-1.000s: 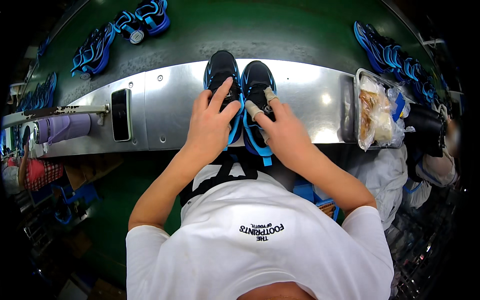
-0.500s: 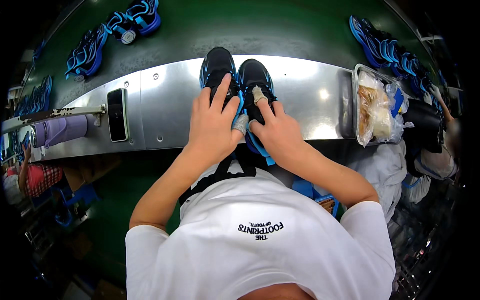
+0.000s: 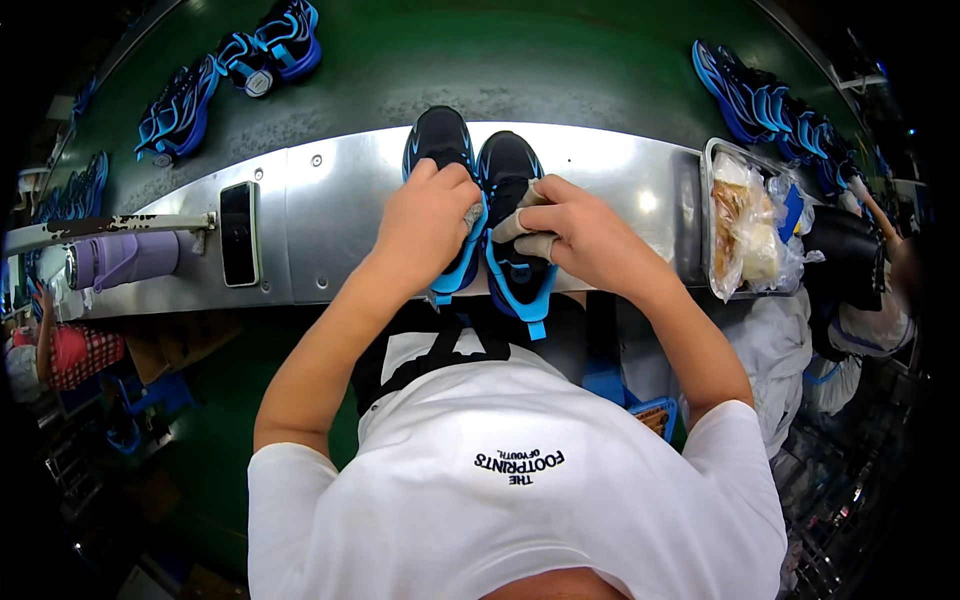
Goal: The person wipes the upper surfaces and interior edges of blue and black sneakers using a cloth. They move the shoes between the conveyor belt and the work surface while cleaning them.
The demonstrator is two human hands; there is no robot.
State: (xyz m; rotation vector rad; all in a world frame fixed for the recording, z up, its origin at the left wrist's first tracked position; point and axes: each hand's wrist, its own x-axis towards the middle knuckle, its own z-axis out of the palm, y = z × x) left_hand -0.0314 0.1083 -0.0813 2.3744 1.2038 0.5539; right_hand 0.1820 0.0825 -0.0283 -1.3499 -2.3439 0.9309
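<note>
Two black sneakers with bright blue trim lie side by side on the metal ledge, toes pointing away from me. Curled over the upper of the left sneaker (image 3: 438, 132) is my left hand (image 3: 424, 225), its fingers bent inward along the inner edge. My right hand (image 3: 580, 228) has its fingers bent together at the lacing of the right sneaker (image 3: 520, 292). Pale coverings wrap several of its fingertips, and one wrapped finger shows on the left hand. What exactly the fingertips pinch is hidden.
A phone (image 3: 239, 235) and a lilac tumbler (image 3: 128, 260) are left on the metal ledge (image 3: 330, 220). At right stands a tray (image 3: 712, 215) with bagged items. More sneakers (image 3: 740, 95) sit on the green belt (image 3: 480, 60). Other people work at both sides.
My left fingers have curled from stretched out along the shoe. My right hand has shifted right and turned, its fingers bending inward. The right sneaker's heel opening now shows more.
</note>
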